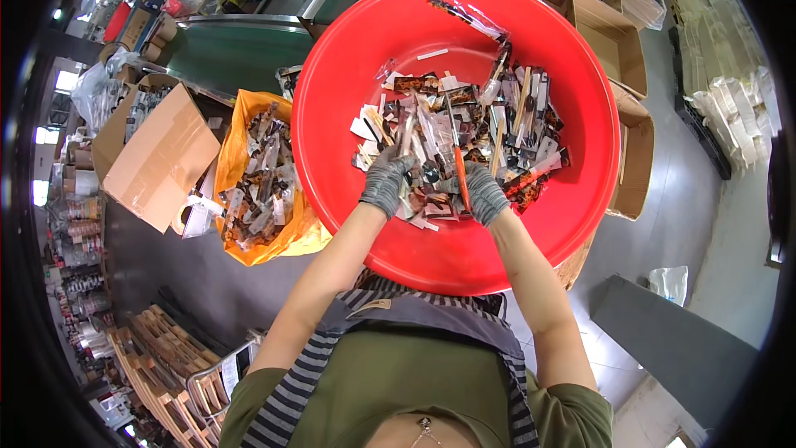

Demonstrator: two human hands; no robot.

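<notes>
Red basin (539,41): round and wide, directly in front of the person. A mixed pile of small wrapped packets (531,112), pale wooden sticks (523,101) and white slips (432,55) covers much of its floor; the bare red wall shows most broadly toward the far and right edges. One long dark-printed packet (468,18) leans against the wall at the far edge.

Left hand (387,182): covered in grey, positioned over the pile between its middle and the basin's near left edge. Its fingers are closed narrowly on a slim clear packet (406,134), which points toward the far edge.

Right hand (484,191): covered in grey, just beside the left, over the near part of the pile. Thumb and fingers close around an orange rod (462,178) (its exact kind cannot be told), held roughly in line with the packet.

Surroundings: an orange bag (308,234) of similar packets stands just beside the basin's left edge, with a cardboard box (162,158) farther left. Open cartons (634,153) line the right edge. Beyond the far edge, another box holds bundled wooden sticks; a green conveyor (236,54) lies at the far left.
</notes>
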